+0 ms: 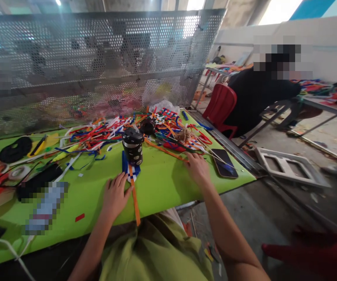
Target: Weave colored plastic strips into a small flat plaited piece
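Note:
My left hand (pixel 116 197) lies on the green tabletop with its thumb spread from the fingers. Its fingertips are beside a small blue-and-white woven piece (pixel 132 173). A black lidded cup (pixel 133 147) stands on that piece, hiding part of it. An orange strip (pixel 136 205) runs from the weave over the table's front edge. To the right, my right hand (pixel 198 170) has its fingers curled at the end of another orange strip (pixel 168 151), which stretches back toward the heap of coloured strips (pixel 106 132). The fingertips partly hide the strip's end.
A phone (pixel 224 163) lies right of my right hand. On the left are a yellow cutter (pixel 37 147), a tape roll (pixel 19 172) and a black pouch (pixel 39 181). A perforated metal panel (pixel 98 74) borders the table's back. A person (pixel 256 93) sits at another table.

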### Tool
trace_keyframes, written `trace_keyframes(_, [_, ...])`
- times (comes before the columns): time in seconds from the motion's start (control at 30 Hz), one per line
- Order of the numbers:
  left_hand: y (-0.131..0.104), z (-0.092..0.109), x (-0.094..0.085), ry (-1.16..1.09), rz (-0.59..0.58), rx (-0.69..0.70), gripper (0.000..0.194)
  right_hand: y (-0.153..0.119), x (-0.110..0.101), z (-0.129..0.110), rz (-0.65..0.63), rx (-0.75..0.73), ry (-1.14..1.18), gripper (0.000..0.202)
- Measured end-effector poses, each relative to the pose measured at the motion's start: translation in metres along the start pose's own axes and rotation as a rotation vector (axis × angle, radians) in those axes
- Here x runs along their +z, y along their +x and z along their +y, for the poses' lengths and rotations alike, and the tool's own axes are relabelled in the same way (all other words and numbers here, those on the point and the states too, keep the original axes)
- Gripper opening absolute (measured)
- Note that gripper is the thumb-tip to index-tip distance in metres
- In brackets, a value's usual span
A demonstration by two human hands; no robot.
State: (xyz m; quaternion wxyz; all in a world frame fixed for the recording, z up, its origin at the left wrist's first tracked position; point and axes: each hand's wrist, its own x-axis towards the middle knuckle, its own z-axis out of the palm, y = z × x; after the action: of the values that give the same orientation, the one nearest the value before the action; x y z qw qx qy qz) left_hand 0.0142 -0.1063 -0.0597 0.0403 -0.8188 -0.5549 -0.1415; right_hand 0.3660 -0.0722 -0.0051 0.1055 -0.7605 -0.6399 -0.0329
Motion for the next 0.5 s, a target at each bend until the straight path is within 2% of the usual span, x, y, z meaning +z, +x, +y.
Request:
trace_keyframes(0.13, [0.000, 0.000, 0.000, -0.008, -0.007, -0.001, 0.044, 0.004, 0.000, 0.009, -0.062, -0.006, 0.000, 0.021])
trace_keyframes(0.23, [-0.001, 0.000, -0.002, -0.005, -0.015, 0.002, 0.044, 0.004, 0.004, 0.015, -0.047, -0.039, 0.099, 0.009])
trace_keyframes(0.37, [-0.001, 0.000, -0.003, -0.005, -0.029, 0.010, 0.045, -0.001, 0.007, 0.028, -0.003, -0.063, 0.467, 0.004])
trace_keyframes(0.5, [-0.002, -0.001, -0.002, -0.014, -0.020, 0.012, 0.045, -0.017, 0.001, 0.046, 0.011, 0.078, 0.923, 0.018])
